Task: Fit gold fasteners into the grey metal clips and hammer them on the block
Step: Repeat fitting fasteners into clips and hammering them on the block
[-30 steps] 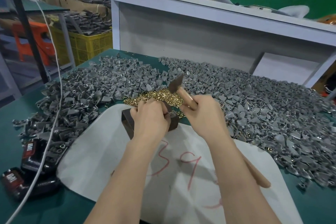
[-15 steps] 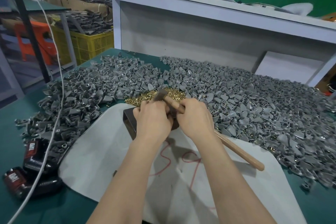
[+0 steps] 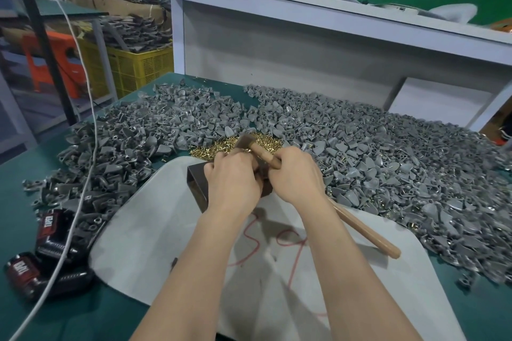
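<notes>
Green bench (image 3: 41,313) under a white shelf (image 3: 304,5), buried mid-frame in grey clips (image 3: 388,163), with a small heap of gold fasteners (image 3: 221,148) at centre just above the hands. White sheet (image 3: 155,243) in the lower middle, dark block (image 3: 198,185) standing at its top edge. Left hand (image 3: 235,183) curled over the block's top, pinching down on something there – probably a clip with its fastener, though hidden under the fingers, so cannot tell. Right hand (image 3: 297,174) wrapped round the wooden hammer (image 3: 368,232) close up by the head, head low over the block, handle trailing to lower right. Clips: small, stiff, light, likely to skid or hop under a blow – best pinned by the edges, fingertips clear of the strike point. Fasteners tiny and slippery-looking, a fingertip pick. Hammer choked up for short, controlled taps.
</notes>
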